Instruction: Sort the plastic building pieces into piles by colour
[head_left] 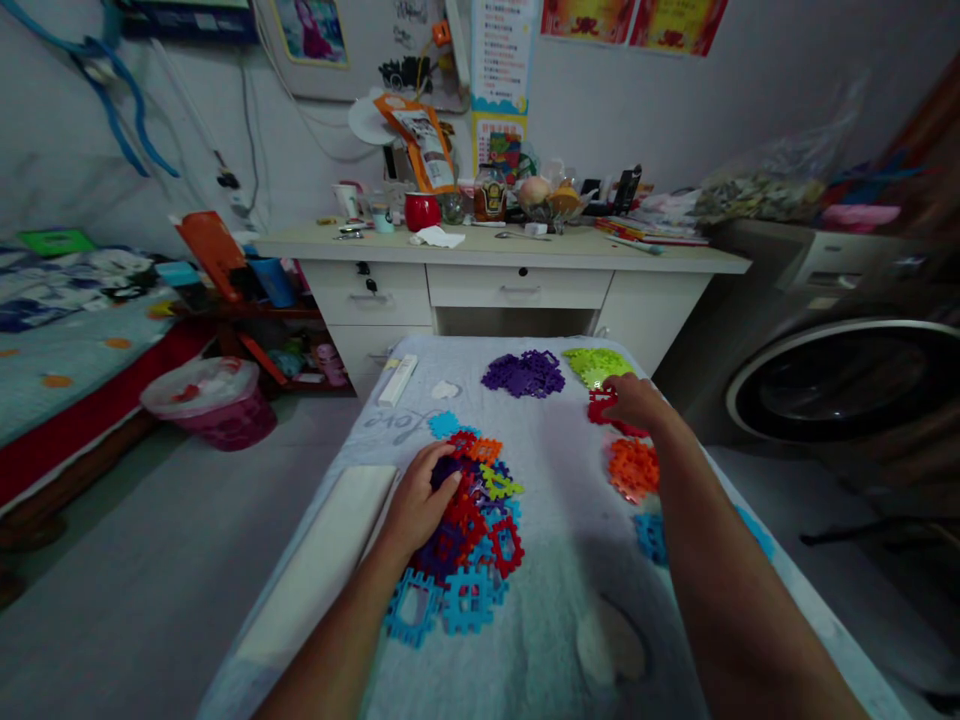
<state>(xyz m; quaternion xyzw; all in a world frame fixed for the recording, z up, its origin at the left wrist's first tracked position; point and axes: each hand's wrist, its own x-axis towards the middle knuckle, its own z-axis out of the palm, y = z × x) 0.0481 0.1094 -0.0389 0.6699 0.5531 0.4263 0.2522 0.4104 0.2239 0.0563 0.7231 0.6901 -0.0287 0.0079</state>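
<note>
Forearms [739, 570] | left hand [420, 495]: mixed pieces [469, 515] | pink bin [229, 428]: liner [232, 375], red scraps [186, 394]

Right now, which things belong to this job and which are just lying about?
Job, apparently:
multicoloured notched plastic heap
red plastic pieces
purple plastic pile
lime plastic pile
orange plastic pile
blue plastic pieces

Lying about:
shiny orange pouch
rounded red container

Dim, cool, faintly bluish light fills the room, its source unclear. A broad soft shadow darkens the cloth-covered desk [551, 620] between the arms, and the washing machine [840, 300] at right sits in gloom. Lime-green plastic pieces [596, 362] catch pale glints. Wide-angle distortion stretches the edges, which look soft.
</note>
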